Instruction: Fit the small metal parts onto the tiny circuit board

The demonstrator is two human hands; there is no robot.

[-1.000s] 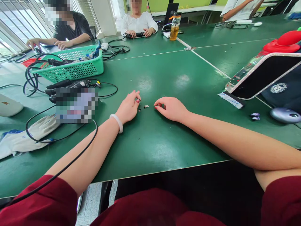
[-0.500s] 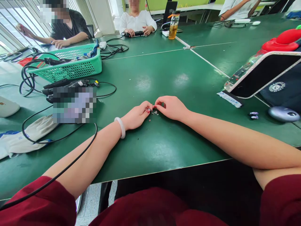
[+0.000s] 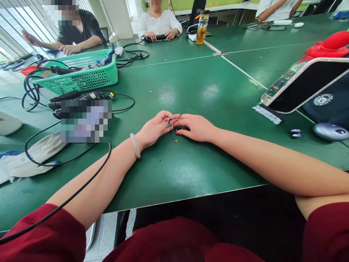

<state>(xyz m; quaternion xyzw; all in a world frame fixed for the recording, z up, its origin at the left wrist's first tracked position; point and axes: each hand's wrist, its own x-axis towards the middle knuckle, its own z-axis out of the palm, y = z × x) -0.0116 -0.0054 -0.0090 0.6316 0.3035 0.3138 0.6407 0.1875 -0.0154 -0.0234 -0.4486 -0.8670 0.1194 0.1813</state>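
Note:
Turned partly palm up over the green table (image 3: 185, 174), my left hand (image 3: 156, 128) has a small blue-grey piece (image 3: 169, 122) between its fingers. I cannot make out its kind. My right hand (image 3: 196, 127) lies palm down, thumb apart from the fingers, over some tiny silvery and dark bits (image 3: 178, 128) that it partly covers. Its fingertips meet or nearly meet the left fingertips; whether they touch is unclear. Just in front of the hands lies a tiny orange-brown piece (image 3: 176, 141). A white bangle (image 3: 135, 145) is on my left wrist.
To the left are a green basket (image 3: 79, 78) of cables, black devices (image 3: 73, 100), a white glove (image 3: 35, 156) and a black cable across my left arm. On the right stand a phone (image 3: 311, 85) and a mouse (image 3: 331, 131). A bottle (image 3: 202, 27) and people are farther back.
My left hand has rolled palm up, its fingers extended, with the blue-grey piece now showing. The right hand has flattened from a pinch and spread over the tiny bits.

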